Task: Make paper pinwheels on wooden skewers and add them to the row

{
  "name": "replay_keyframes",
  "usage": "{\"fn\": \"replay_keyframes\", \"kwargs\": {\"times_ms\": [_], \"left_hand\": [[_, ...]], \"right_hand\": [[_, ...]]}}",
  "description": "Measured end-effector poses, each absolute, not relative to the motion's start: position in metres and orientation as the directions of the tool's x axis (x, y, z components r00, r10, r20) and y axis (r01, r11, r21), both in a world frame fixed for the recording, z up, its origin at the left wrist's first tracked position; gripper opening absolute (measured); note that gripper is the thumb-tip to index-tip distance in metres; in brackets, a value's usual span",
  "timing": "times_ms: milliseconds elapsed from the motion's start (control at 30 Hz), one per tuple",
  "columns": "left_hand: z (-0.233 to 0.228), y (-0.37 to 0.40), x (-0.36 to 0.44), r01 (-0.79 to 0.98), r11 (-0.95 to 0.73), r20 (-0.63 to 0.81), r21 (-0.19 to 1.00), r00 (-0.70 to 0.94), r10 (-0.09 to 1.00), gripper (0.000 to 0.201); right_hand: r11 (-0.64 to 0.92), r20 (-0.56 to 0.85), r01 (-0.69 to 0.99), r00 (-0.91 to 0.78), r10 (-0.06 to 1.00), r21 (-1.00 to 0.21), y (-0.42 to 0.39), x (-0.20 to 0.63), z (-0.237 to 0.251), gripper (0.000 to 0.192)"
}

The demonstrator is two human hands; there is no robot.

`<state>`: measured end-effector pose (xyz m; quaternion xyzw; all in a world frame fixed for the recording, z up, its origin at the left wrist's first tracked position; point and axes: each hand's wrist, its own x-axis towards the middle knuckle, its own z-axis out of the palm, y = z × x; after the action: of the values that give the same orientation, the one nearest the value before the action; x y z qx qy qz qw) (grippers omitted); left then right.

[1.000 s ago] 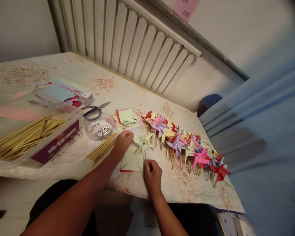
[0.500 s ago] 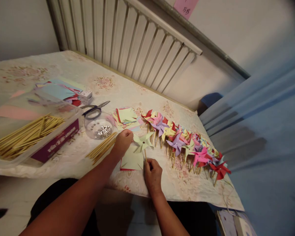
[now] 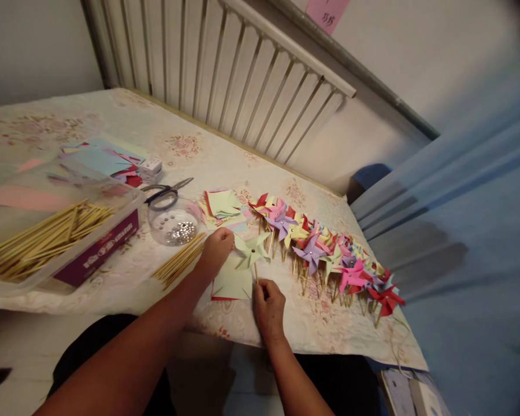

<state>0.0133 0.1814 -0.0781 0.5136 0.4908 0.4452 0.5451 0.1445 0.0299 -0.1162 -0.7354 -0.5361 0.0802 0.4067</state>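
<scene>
Pale green paper forms the pinwheel (image 3: 252,251) at the middle of the head view, standing on a thin wooden stick (image 3: 256,273) above the floral-clothed counter (image 3: 208,156). The right hand (image 3: 269,309) is closed around the bottom of that stick, fingers curled and pinching it upright. The left hand (image 3: 216,249), at nine o'clock from the pinwheel, has its fingertips pinched on the tip of one green blade, the rest of the hand loosely curled. Beneath the pinwheel lies a pale green paper square (image 3: 233,283) on a red sheet, flat on the counter just at seven o'clock from it. A loose bundle of bamboo sticks (image 3: 178,261) lies at nine o'clock from the left hand, touching the wrist side. At eleven o'clock from that hand sits a clear round dish of silver pins (image 3: 176,224), with scissors (image 3: 165,191) just beyond it and a small stack of cut coloured squares (image 3: 222,207) at twelve o'clock. A row of finished pinwheels (image 3: 325,248) in red, pink, purple, yellow and green runs from one o'clock to three o'clock of the green one, overlapping each other. Far to nine o'clock a clear plastic box (image 3: 56,237) holds many more sticks, and coloured paper sheets (image 3: 99,159) lie behind it. A white radiator (image 3: 225,75) stands along the counter's far edge.
</scene>
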Motion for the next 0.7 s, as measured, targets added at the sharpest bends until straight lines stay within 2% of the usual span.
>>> {"fn": "replay_keyframes", "kwargs": {"times_ms": [300,433,700], "left_hand": [[-0.063,0.172,0.014,0.023,0.184,-0.184,0.983,0.229,0.956,0.029],[-0.065,0.168,0.015,0.037,0.184,-0.186,0.982,0.302,0.935,0.035],[-0.086,0.165,0.018,0.097,0.16,-0.188,0.982,0.491,0.85,0.027]], "right_hand": [[-0.101,0.327,0.709,0.441,0.836,-0.698,0.03,0.145,-0.115,0.018],[-0.09,0.341,0.704,0.446,0.828,-0.704,0.03,0.146,-0.116,0.018],[-0.093,0.344,0.697,0.46,0.818,-0.711,0.03,0.145,-0.114,0.019]]}}
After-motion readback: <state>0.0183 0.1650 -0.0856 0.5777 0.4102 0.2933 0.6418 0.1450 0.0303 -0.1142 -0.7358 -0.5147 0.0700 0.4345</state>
